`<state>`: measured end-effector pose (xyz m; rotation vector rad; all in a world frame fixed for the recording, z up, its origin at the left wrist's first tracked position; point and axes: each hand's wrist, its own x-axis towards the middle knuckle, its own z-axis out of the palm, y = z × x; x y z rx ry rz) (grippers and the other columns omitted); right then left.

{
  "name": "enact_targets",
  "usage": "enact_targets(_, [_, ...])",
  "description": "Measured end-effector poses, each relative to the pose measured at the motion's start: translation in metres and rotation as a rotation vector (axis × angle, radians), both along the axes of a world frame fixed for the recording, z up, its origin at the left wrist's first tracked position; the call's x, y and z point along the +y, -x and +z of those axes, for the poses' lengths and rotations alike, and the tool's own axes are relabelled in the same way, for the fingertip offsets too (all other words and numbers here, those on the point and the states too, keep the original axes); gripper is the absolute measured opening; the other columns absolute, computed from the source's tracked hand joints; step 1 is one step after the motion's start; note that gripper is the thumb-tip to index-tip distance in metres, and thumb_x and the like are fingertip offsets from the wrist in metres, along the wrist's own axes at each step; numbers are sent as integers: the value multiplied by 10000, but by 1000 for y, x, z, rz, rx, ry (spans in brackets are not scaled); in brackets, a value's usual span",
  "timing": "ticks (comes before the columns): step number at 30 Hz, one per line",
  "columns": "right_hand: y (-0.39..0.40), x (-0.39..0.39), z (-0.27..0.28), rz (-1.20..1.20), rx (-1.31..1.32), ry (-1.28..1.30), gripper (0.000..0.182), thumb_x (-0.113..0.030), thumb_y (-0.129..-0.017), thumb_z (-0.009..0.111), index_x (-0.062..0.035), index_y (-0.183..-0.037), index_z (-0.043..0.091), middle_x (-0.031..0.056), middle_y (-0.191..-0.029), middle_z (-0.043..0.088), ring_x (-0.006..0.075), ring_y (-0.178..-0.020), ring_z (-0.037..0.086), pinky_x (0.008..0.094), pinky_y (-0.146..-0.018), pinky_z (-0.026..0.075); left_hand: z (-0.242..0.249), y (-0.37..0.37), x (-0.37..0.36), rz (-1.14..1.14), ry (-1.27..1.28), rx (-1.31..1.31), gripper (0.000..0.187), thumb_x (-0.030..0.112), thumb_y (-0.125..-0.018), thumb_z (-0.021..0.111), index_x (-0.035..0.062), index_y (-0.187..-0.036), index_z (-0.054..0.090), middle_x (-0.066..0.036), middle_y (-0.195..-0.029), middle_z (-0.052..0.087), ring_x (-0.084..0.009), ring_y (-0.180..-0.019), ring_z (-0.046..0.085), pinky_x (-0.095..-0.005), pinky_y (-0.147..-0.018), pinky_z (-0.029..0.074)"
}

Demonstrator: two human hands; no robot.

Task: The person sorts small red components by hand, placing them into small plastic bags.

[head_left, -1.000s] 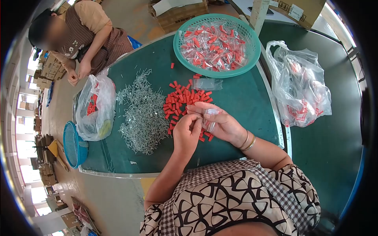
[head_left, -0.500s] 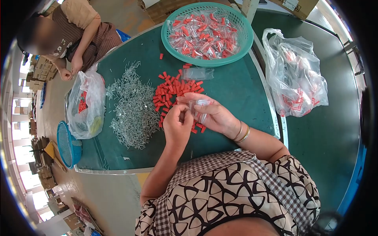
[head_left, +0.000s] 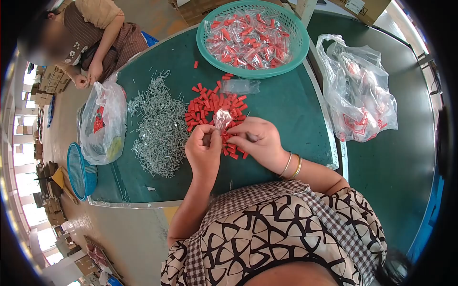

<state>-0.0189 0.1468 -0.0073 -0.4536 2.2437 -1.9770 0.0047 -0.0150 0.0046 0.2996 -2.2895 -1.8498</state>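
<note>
Bright scene — windows (head_left: 34, 213) blown out towards eight o'clock, glare mid-frame on clear bag (head_left: 223, 119) — fisheye-bowed, black corners.

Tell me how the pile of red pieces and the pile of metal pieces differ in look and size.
The red pile is bright and made of short, thick pieces; the metal pile is silvery grey and made of thin, pin-like ones. The metal pile spreads over more area, while the red pile is smaller, partly hidden by the hands. Both lie loose on the green table.
</note>
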Motion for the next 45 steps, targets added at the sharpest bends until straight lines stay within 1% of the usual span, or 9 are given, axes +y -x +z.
enact_targets(4, [4,-5,2,-34,96,22,243,-158,-796,781,-31,-995,719,96,-934,686,205,-849,651,324,-751,530,-3,-1,3,-26,76,20,50,-52,-877,619,-6,-867,602,17,-754,577,-15,-619,515,-185,-521,415])
enact_targets(11, [6,-6,-13,-12,-186,221,161,-123,-880,711,-17,-1000,713,61,-914,701,131,-823,644,283,-739,527,-1,-2,6,-155,240,70,103,-49,-822,683,-6,-898,628,-35,-811,613,-68,-627,546,-219,-556,451])
enact_targets(14, [8,-2,2,10,-354,251,141,-115,-908,680,-16,-1003,710,46,-879,711,102,-785,637,259,-738,528,5,1,0,-133,422,314,86,-10,-834,689,-15,-904,640,-35,-865,634,-82,-716,561,-225,-622,456])
enact_targets(17, [6,-3,4,47,-335,284,139,-113,-925,657,-8,-1004,703,40,-848,712,86,-754,637,239,-715,533,16,11,-5,-58,578,409,132,26,-824,705,-9,-949,681,-83,-970,664,-151,-866,638,-278,-785,501])
enact_targets(20, [6,-6,-5,72,-228,222,137,-119,-929,651,-5,-991,698,43,-831,708,72,-705,637,225,-609,534,12,8,-17,-303,453,184,133,25,-855,684,-13,-983,683,-84,-961,677,-135,-852,651,-267,-761,517])
enact_targets(25, [6,-4,-8,114,-248,220,131,-159,-927,665,-28,-921,677,35,-756,689,58,-598,614,221,-437,490,11,3,-13,-267,207,68,74,-4,-904,633,-25,-963,672,-53,-871,678,-102,-728,646,-226,-658,520])
enact_targets(31, [2,-7,-14,54,-208,143,276,-236,-921,689,-51,-774,546,31,-632,615,68,-478,550,239,-400,443,1,1,-11,-240,142,22,53,15,-904,646,-24,-938,658,-53,-821,666,-112,-693,649,-235,-612,516])
enact_targets(37, [0,-10,-23,8,-144,199,330,-258,-924,689,-63,-736,502,23,-616,592,65,-444,512,246,-386,422,0,2,-8,-252,172,34,59,16,-895,655,-24,-938,651,-57,-821,656,-118,-689,649,-244,-617,521])
enact_targets(45, [10,-3,-9,154,-423,280,244,-260,-982,595,-27,-932,647,2,-747,642,41,-504,527,202,-427,445,8,3,-10,-212,39,-77,56,21,-918,629,-24,-944,652,-39,-829,650,-101,-745,658,-229,-608,536])
